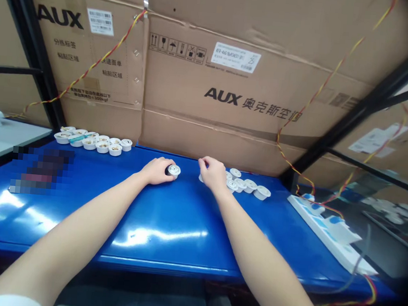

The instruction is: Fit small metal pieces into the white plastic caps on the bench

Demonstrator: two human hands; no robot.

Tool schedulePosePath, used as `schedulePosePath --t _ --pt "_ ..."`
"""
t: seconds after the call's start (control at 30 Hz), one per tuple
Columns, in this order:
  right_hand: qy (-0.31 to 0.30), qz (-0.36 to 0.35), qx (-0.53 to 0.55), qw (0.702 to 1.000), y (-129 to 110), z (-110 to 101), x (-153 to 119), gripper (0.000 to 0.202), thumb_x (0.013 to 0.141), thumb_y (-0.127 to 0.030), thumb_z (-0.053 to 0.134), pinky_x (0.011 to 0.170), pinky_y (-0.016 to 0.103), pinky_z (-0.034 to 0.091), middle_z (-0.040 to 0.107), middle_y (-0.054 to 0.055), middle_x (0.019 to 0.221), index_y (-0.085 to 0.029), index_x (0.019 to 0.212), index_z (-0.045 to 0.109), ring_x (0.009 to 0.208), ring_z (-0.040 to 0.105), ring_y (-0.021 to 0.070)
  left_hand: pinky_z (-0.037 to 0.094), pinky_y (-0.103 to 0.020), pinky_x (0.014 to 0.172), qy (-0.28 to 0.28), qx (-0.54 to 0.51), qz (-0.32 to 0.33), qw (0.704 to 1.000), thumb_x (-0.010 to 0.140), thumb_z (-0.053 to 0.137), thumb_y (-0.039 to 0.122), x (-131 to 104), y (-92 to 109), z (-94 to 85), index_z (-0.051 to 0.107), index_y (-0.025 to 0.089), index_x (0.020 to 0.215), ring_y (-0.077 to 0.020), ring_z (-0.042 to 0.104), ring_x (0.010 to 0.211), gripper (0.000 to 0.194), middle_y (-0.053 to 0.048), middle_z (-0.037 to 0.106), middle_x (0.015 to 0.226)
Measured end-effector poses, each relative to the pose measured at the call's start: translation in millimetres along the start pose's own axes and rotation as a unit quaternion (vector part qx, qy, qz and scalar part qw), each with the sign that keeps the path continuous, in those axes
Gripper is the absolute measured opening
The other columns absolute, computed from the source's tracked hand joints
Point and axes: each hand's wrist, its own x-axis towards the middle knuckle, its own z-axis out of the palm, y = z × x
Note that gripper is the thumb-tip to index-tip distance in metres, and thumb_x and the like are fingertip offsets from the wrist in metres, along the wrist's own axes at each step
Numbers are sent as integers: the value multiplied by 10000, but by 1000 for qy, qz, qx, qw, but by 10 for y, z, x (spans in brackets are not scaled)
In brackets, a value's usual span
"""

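Observation:
My left hand (158,171) is closed around a small round white cup (174,171) with a pale top, near the middle of the blue table (170,216). To its right, my right hand (212,173) has thumb and forefinger pressed together beside a cluster of white round cups (250,186); whether something small is between the fingertips cannot be made out. The hand partly hides the cups at the cluster's left end. At the back left, several white cups (102,145) with brownish contents stand in rows, a teal strip (78,138) lying over some.
Large cardboard boxes (206,124) stand behind the table. A white power strip (329,233) with plugs lies at the right edge, near twisted red-yellow wires (287,160). Black metal posts (350,118) frame both sides. A pixelated dark object lies at the left.

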Motion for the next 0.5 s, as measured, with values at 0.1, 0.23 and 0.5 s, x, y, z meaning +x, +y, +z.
schedulePosePath --t 0.1,0.23,0.5 --pt "-27 45 -72 996 103 -99 41 244 918 -339 476 731 301 440 726 88 924 -227 930 693 843 651 238 466 -407 937 10 8 -26 1000 756 651 377 1 -61 12 657 234 1128 -318 611 1084 399 -81 692 1155" --pt "-85 54 -82 991 118 -114 38 227 902 -352 530 747 322 455 728 96 899 -227 1021 678 830 666 244 439 -451 1002 13 17 -19 1000 776 626 357 -8 -112 36 572 232 1277 -330 567 1184 519 -98 623 1290" --pt "-109 -108 108 982 -33 107 -79 251 890 -350 575 828 300 481 712 53 1068 -215 1093 633 895 655 183 456 -386 1010 24 2 8 1000 816 603 360 -16 -100 46 589 246 1242 -269 592 1158 441 -68 637 1250"
